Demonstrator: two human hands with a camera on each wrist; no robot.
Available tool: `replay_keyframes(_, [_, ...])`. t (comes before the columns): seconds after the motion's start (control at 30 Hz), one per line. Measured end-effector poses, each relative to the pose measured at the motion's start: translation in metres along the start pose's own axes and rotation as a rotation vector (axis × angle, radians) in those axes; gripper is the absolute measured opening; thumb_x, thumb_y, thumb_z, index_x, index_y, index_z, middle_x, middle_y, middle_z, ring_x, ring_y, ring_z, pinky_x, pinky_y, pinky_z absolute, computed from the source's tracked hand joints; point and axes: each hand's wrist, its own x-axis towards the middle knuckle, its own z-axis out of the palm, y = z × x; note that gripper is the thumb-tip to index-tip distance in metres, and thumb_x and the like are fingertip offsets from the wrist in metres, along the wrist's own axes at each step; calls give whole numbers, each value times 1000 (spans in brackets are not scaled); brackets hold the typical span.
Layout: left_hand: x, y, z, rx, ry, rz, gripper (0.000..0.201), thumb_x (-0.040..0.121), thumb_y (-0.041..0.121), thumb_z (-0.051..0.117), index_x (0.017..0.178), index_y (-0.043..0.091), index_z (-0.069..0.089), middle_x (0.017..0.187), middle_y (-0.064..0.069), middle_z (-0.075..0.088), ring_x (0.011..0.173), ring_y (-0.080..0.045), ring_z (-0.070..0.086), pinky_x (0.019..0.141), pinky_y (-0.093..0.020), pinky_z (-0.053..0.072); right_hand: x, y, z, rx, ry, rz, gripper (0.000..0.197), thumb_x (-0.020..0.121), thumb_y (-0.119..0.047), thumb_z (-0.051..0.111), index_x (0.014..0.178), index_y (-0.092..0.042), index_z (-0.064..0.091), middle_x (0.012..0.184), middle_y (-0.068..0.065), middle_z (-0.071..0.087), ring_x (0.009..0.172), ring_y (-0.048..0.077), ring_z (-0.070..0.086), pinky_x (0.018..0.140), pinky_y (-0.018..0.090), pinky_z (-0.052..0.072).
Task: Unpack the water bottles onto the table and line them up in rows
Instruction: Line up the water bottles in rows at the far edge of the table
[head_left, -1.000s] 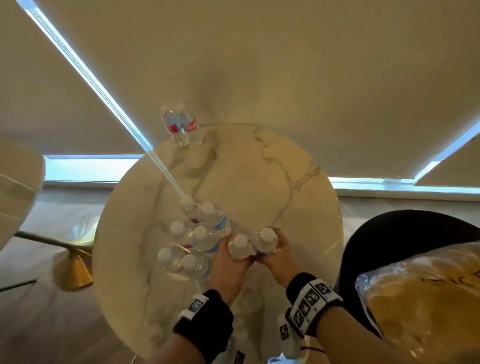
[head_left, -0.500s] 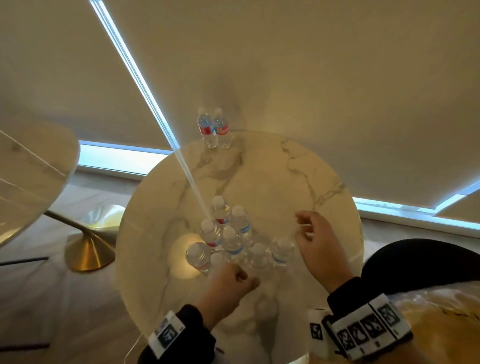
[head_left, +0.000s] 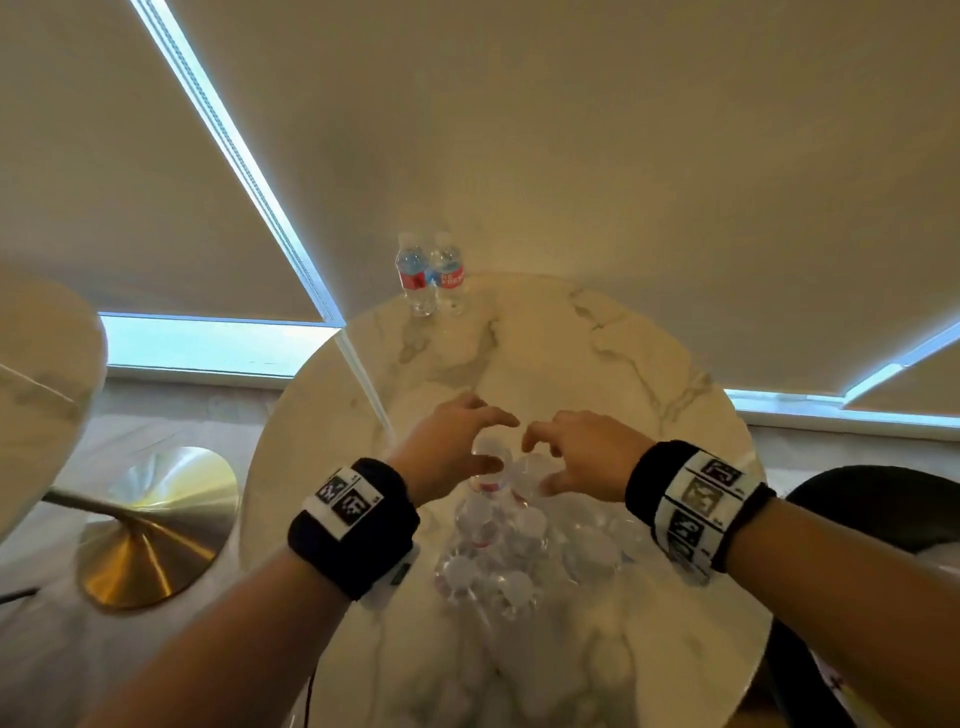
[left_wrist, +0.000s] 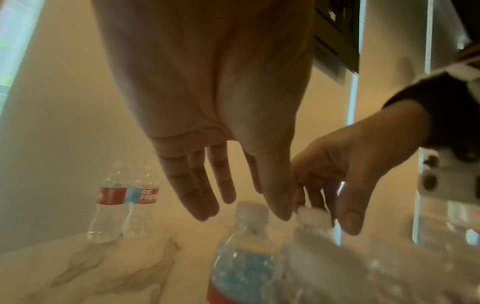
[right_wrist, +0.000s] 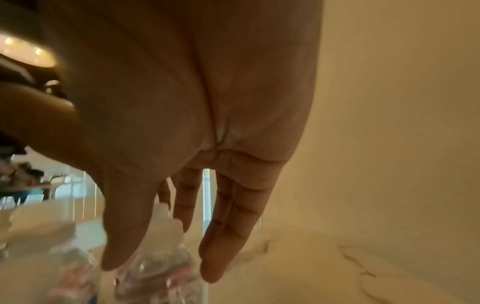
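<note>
We reach with both hands over the group of water bottles (head_left: 498, 540) that stands near the middle of the round marble counter (head_left: 597, 364), a little toward its near edge. Our left hand (head_left: 447, 452) hangs above the front bottle (left_wrist: 249, 242) of the group, its fingers (left_wrist: 197, 197) straight and relaxed, holding nothing; the tips are near the white cap but we cannot say that they touch it. Our right hand (head_left: 576, 452) comes from the other side, also with loose fingers (right_wrist: 228, 226) around nothing, just over the neighbouring bottle (right_wrist: 161, 265). We think the hands are placed like this so that each one can take a bottle by the neck and move it into a straighter row. The bottles are small, of clear plastic, with white caps and labels in red and blue. In the group they stand upright and close together, but their rows are blurred here, so we cannot count them with certainty. Two more bottles (head_left: 430, 273) stand upright side by side at the far edge of the counter, well apart from the group.
</note>
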Motion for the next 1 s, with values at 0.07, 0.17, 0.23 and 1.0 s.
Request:
replay_keyframes(0.07, [15, -8, 4, 52, -93, 65, 49, 86, 28, 77, 133, 30, 62, 126, -2, 55, 111, -22, 59, 97, -34, 49, 11, -3, 6, -22, -29, 13, 49, 82, -44, 70, 125, -29, 51, 105, 2, 55, 98, 24, 57, 76, 33, 43])
replay_keyframes(0.17, [28, -20, 6, 33, -122, 109, 41, 85, 25, 79, 124, 23, 66, 116, -4, 54, 101, -24, 60, 89, -34, 51, 20, -2, 10, 4, 8, -7, 39, 85, -40, 68, 117, -27, 51, 92, -3, 48, 85, 21, 53, 70, 30, 37])
replay_keyframes(0.23, [36, -27, 1, -13, -107, 101, 39, 85, 26, 78, 121, 21, 65, 113, -4, 54, 97, -23, 58, 87, -34, 50, 27, 4, 4, 37, 49, -17, 32, 87, -35, 66, 114, -27, 53, 88, -3, 49, 80, 19, 49, 69, 29, 37])
replay_keyframes(1.0, [287, -91, -95, -89, 358, -200, 35, 91, 30, 72, 119, 9, 69, 120, -15, 59, 106, -34, 62, 94, -39, 52, 269, 105, -148, 5, 375, 47, 35, 90, -8, 56, 117, -29, 62, 107, 15, 56, 95, 36, 60, 78, 35, 45])
